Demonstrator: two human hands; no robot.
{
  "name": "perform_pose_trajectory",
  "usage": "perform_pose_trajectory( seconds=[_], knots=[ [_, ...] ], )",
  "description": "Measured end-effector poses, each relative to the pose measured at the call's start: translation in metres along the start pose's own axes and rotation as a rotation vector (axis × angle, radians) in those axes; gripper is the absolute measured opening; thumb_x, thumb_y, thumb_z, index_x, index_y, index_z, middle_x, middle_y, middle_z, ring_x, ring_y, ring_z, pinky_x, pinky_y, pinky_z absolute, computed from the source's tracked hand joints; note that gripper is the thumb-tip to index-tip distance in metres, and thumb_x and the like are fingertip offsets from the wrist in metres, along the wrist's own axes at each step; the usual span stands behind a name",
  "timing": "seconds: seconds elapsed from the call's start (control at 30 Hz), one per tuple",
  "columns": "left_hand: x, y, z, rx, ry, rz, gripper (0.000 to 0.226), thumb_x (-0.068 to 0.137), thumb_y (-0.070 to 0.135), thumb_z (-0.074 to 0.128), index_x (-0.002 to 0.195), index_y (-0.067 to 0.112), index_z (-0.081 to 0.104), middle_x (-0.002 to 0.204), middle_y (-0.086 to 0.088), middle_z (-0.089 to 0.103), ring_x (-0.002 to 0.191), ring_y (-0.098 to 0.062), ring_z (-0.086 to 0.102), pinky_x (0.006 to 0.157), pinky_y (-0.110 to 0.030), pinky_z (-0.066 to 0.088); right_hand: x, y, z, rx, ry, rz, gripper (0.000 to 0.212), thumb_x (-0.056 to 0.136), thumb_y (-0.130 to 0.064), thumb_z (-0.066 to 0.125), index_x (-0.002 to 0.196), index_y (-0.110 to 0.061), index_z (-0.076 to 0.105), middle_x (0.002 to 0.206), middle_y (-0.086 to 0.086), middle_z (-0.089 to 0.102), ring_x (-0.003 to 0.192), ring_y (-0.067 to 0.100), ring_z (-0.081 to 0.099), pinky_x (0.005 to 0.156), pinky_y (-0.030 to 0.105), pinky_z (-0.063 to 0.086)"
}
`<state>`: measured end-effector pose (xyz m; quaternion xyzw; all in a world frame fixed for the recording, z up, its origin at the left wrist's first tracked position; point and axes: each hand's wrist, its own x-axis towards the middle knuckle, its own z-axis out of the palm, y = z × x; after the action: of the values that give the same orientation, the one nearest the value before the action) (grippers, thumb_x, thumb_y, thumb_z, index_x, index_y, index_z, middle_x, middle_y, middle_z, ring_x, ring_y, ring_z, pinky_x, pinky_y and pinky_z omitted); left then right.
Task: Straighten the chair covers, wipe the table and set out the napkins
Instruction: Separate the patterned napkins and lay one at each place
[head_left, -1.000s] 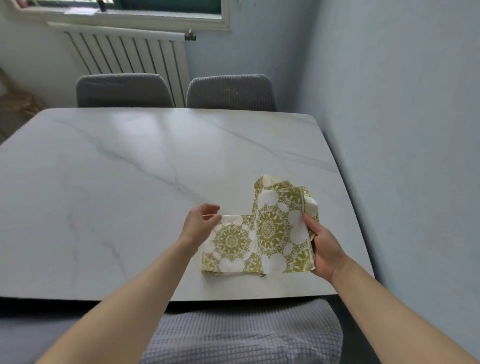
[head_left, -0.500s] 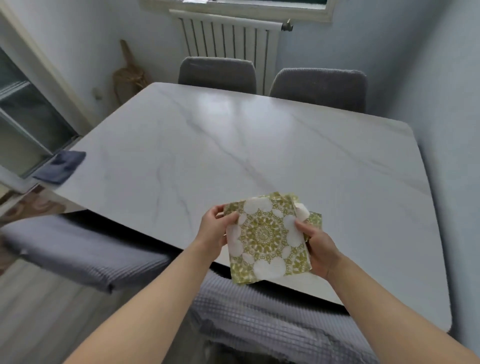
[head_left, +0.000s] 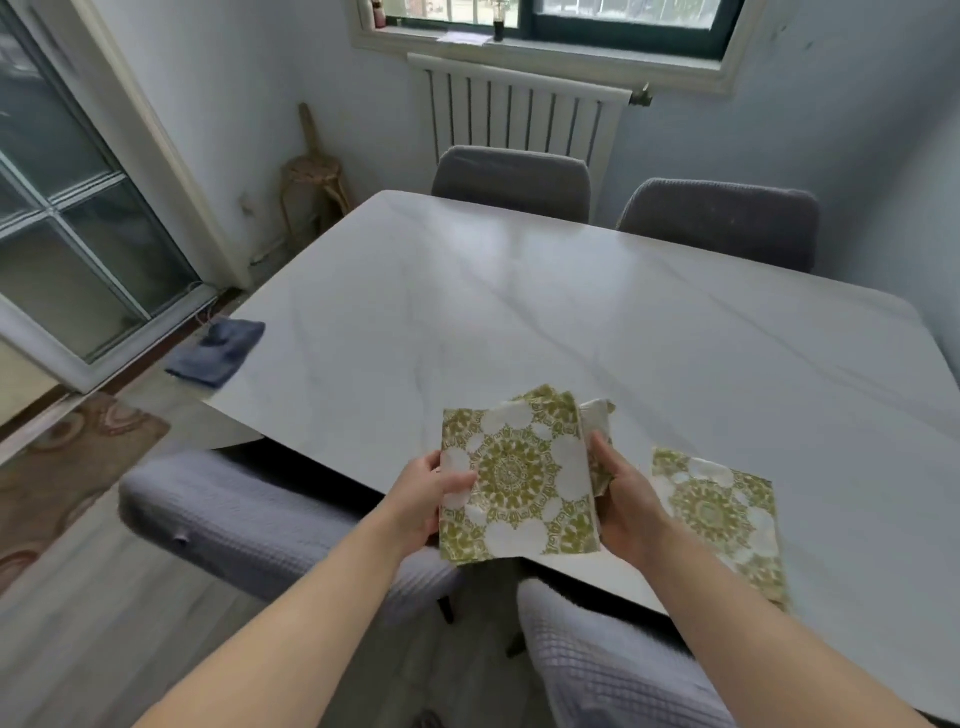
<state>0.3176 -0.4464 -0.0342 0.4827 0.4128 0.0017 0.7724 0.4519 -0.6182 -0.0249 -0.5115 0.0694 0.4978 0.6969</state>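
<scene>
I hold a stack of green-and-white patterned napkins (head_left: 517, 480) above the near edge of the white marble table (head_left: 545, 322). My left hand (head_left: 426, 493) pinches the top napkin at its left edge, thumb on the pattern. My right hand (head_left: 623, 499) grips the folded rest of the stack at its right side. One napkin (head_left: 719, 512) lies flat on the table to the right, near the front edge. Two grey covered chairs (head_left: 249, 514) (head_left: 613, 665) stand below my arms at the near side.
A blue cloth (head_left: 218, 351) lies on the table's left corner. Two more grey chairs (head_left: 511, 182) (head_left: 722, 221) stand at the far side, before a white radiator (head_left: 519, 111). A glass door is at the left, a patterned rug (head_left: 57, 462) on the floor.
My view swung left along the table. One napkin now lies on the table at the right, and both hands carried the rest of the stack leftward.
</scene>
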Motion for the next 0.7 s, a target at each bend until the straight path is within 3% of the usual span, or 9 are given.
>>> perform_pose_trajectory(
  seconds=[0.1, 0.17, 0.27, 0.37, 0.43, 0.57, 0.7],
  knots=[
    [0.001, 0.03, -0.049, 0.152, 0.089, 0.144, 0.031, 0.088, 0.007, 0.062, 0.117, 0.011, 0.05, 0.113, -0.01, 0.063, 0.098, -0.026, 0.064, 0.078, -0.037, 0.054, 0.021, 0.009, 0.042, 0.014, -0.036, -0.06, 0.027, 0.092, -0.021, 0.048, 0.109, -0.007, 0.063, 0.104, 0.015, 0.067, 0.088, 0.026, 0.067, 0.075, 0.038, 0.052],
    [0.003, 0.047, -0.077, 0.265, 0.124, 0.226, 0.026, 0.09, 0.009, 0.061, 0.111, 0.018, 0.048, 0.11, -0.003, 0.06, 0.1, -0.021, 0.06, 0.084, -0.035, 0.049, 0.033, 0.013, 0.068, 0.027, -0.063, -0.061, 0.028, 0.087, -0.02, 0.052, 0.109, -0.006, 0.063, 0.101, 0.014, 0.069, 0.084, 0.024, 0.068, 0.07, 0.034, 0.055],
    [0.011, 0.066, -0.107, 0.352, 0.134, 0.283, 0.023, 0.091, 0.009, 0.06, 0.096, 0.028, 0.049, 0.106, -0.003, 0.06, 0.096, -0.02, 0.059, 0.083, -0.035, 0.047, 0.054, 0.022, 0.097, -0.038, -0.05, 0.02, 0.024, 0.096, -0.022, 0.048, 0.11, -0.008, 0.062, 0.103, 0.013, 0.07, 0.089, 0.025, 0.067, 0.071, 0.036, 0.056],
    [0.023, 0.075, -0.131, 0.388, 0.159, 0.276, 0.026, 0.09, 0.007, 0.059, 0.111, 0.019, 0.05, 0.11, -0.01, 0.059, 0.094, -0.022, 0.059, 0.081, -0.034, 0.048, 0.079, 0.032, 0.112, -0.238, 0.089, 0.069, 0.014, 0.096, -0.014, 0.049, 0.108, -0.015, 0.057, 0.1, 0.009, 0.068, 0.086, 0.023, 0.065, 0.073, 0.037, 0.055],
    [0.029, 0.082, -0.145, 0.423, 0.187, 0.263, 0.029, 0.09, 0.006, 0.059, 0.115, 0.016, 0.051, 0.11, -0.01, 0.06, 0.094, -0.022, 0.059, 0.08, -0.032, 0.048, 0.096, 0.034, 0.12, -0.282, 0.135, 0.071, 0.019, 0.096, -0.008, 0.046, 0.111, -0.016, 0.055, 0.102, 0.009, 0.066, 0.088, 0.024, 0.065, 0.073, 0.038, 0.056],
    [0.039, 0.102, -0.167, 0.422, 0.267, 0.31, 0.022, 0.089, 0.006, 0.059, 0.109, 0.016, 0.056, 0.101, -0.007, 0.063, 0.084, -0.017, 0.058, 0.072, -0.027, 0.046, 0.124, 0.029, 0.145, -0.214, -0.003, 0.033, 0.031, 0.088, 0.005, 0.054, 0.115, -0.01, 0.055, 0.105, 0.013, 0.067, 0.086, 0.026, 0.067, 0.066, 0.033, 0.058],
    [0.053, 0.139, -0.194, 0.357, 0.361, 0.416, 0.018, 0.088, 0.006, 0.062, 0.089, 0.023, 0.056, 0.094, -0.006, 0.064, 0.083, -0.017, 0.058, 0.077, -0.03, 0.048, 0.157, 0.011, 0.189, -0.059, -0.114, -0.11, 0.037, 0.084, 0.012, 0.051, 0.115, -0.008, 0.055, 0.101, 0.015, 0.066, 0.085, 0.028, 0.065, 0.073, 0.036, 0.056]
  ],
)
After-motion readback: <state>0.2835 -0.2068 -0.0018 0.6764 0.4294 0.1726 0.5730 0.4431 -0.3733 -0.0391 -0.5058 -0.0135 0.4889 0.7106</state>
